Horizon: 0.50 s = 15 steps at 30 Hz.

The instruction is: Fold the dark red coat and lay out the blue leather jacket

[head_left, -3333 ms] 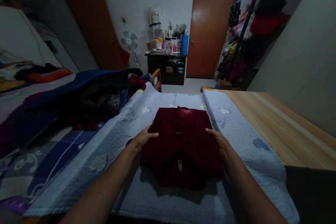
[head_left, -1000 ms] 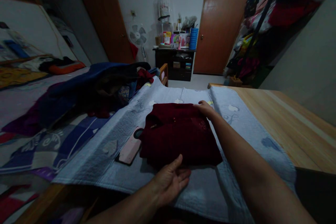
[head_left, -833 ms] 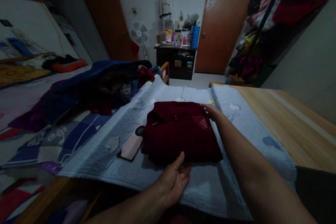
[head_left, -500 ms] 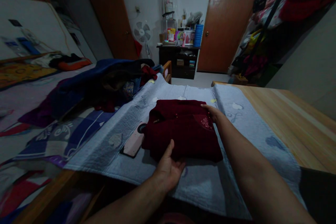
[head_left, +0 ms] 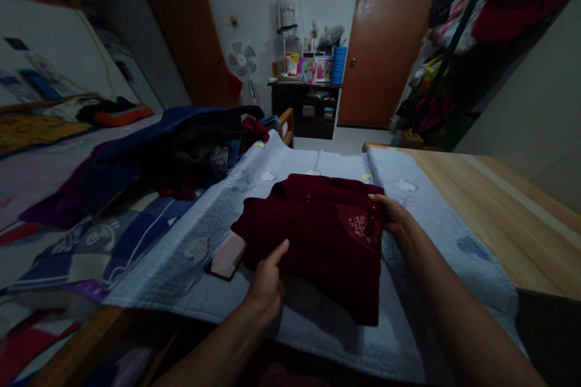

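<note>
A folded dark red garment with a pink embroidered patch is held tilted over the pale blue quilted cloth. My left hand grips its near left edge, thumb on top and fingers hidden beneath. At the right edge, my right hand has its thumb on top, the other fingers mostly under the fabric. A pink phone-like object lies left of the garment, which covers its upper end.
To the left, a heap of dark clothes lies on a bed. The wooden surface extends at the right. A fan and a dark cabinet stand at the back wall, beside a door.
The garment has turned and tilted, its near right corner now closer to me. My left hand has moved left and closed on the edge; my right hand has shifted right with the fabric.
</note>
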### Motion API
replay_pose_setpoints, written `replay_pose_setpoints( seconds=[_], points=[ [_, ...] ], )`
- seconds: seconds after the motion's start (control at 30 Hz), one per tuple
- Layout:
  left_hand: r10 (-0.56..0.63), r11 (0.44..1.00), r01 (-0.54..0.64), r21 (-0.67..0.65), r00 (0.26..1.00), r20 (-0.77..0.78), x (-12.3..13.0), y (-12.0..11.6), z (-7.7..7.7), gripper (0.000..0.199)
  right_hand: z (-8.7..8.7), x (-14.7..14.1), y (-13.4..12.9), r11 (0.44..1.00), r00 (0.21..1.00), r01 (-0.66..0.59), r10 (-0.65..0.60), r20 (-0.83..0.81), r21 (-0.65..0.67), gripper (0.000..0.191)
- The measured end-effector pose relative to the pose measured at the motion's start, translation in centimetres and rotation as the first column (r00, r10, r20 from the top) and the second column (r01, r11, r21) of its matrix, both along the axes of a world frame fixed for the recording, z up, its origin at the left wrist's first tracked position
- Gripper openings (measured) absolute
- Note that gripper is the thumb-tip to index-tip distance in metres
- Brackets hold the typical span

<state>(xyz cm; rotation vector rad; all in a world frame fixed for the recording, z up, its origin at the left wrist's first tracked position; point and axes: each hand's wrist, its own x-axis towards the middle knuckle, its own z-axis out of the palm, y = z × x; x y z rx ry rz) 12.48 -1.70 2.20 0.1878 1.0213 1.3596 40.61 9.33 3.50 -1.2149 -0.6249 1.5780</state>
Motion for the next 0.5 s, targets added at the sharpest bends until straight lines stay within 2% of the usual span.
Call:
replay_pose_setpoints(
  seconds=[0.1, 0.13, 0.2, 0.23, 0.3, 0.37, 0.4, 0.43, 0.5],
  points=[
    [-0.041, 0.998, 0.041, -0.037, 0.999, -0.006, -1.0, -0.2, 0.0, 0.036, -0.5, 1.1, -2.3, 0.998, 0.999, -0.037, 0.036, 0.016, 0.046, 0.023],
    [-0.047, 0.997, 0.047, -0.054, 0.999, -0.003, -1.3, -0.3, -0.2, 0.037, -0.8, 1.7, -2.8, 0.996, 0.996, -0.071, 0.067, 0.062, 0.059, 0.027],
    [-0.069, 0.994, 0.069, -0.081, 0.998, 0.011, -1.5, -0.8, -0.8, 0.039, -1.2, 2.8, -3.1, 0.99, 0.958, -0.128, 0.11, 0.264, 0.054, 0.029],
    [-0.08, 0.993, 0.081, -0.088, 0.997, 0.015, -1.6, -1.1, -1.1, 0.04, -1.4, 3.3, -2.9, 0.99, 0.906, -0.137, 0.107, 0.41, 0.045, 0.028],
    [-0.101, 0.991, 0.103, -0.09, 0.995, 0.018, -1.6, -1.6, -1.6, 0.043, -1.2, 3.9, -1.9, 0.989, 0.712, -0.137, 0.06, 0.699, 0.055, 0.028],
    [-0.117, 0.989, 0.118, -0.084, 0.993, 0.015, -1.5, -1.9, -1.9, 0.047, -0.7, 3.5, -0.3, 0.978, 0.497, -0.186, 0.007, 0.868, 0.098, 0.03],
    [-0.119, 0.989, 0.12, -0.081, 0.993, 0.016, -1.5, -2.0, -1.9, 0.048, -0.3, 3.0, 0.6, 0.966, 0.426, -0.237, 0.008, 0.905, 0.104, 0.031],
    [-0.123, 0.989, 0.124, -0.079, 0.992, 0.018, -1.6, -2.0, -1.9, 0.049, 0.0, 2.3, 1.6, 0.951, 0.383, -0.298, 0.038, 0.923, 0.085, 0.031],
    [-0.135, 0.987, 0.137, -0.081, 0.991, 0.027, -1.7, -2.0, -1.9, 0.05, 0.3, 0.6, 3.6, 0.915, 0.343, -0.403, 0.177, 0.922, -0.026, 0.031]
  ],
)
